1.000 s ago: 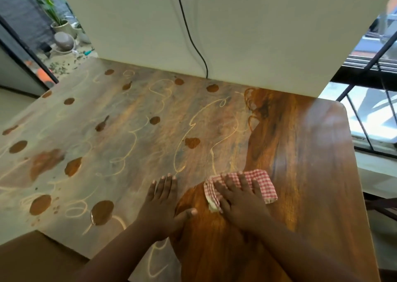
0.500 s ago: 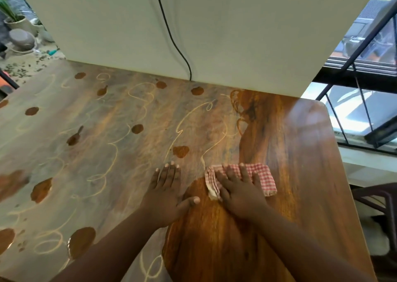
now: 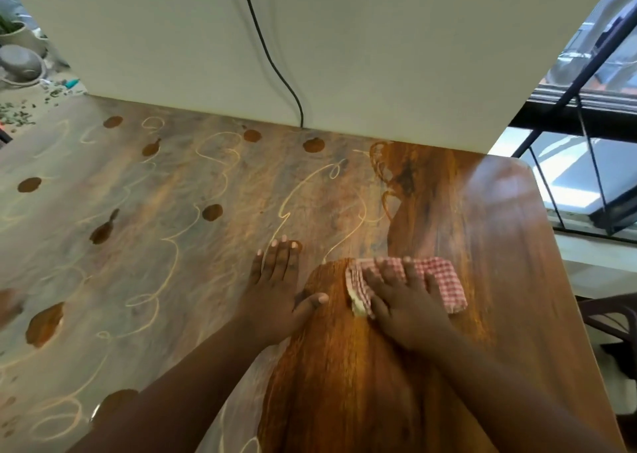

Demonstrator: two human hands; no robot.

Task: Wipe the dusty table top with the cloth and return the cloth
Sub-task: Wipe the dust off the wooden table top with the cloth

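Observation:
A folded red-and-white checked cloth [image 3: 437,283] lies on the wooden table top [image 3: 172,245], right of centre. My right hand [image 3: 400,301] presses flat on the cloth, fingers spread over it. My left hand [image 3: 275,294] rests flat on the table just left of it, fingers together, thumb out, holding nothing. The table's left part is grey with dust, marked with squiggles and round bare spots. The right part [image 3: 482,232] shows clean, shiny brown wood, including a strip under my arms.
A white wall panel [image 3: 344,56] stands along the table's far edge, with a black cable [image 3: 275,69] running down it. Dark metal railing and glass [image 3: 586,176] lie beyond the right edge. A dark chair [image 3: 613,318] stands at the right. Potted plants and pebbles [image 3: 20,59] sit far left.
The view has shifted rightward and slightly closer. My right hand with the cloth and my left hand stay in nearly the same spots on the table.

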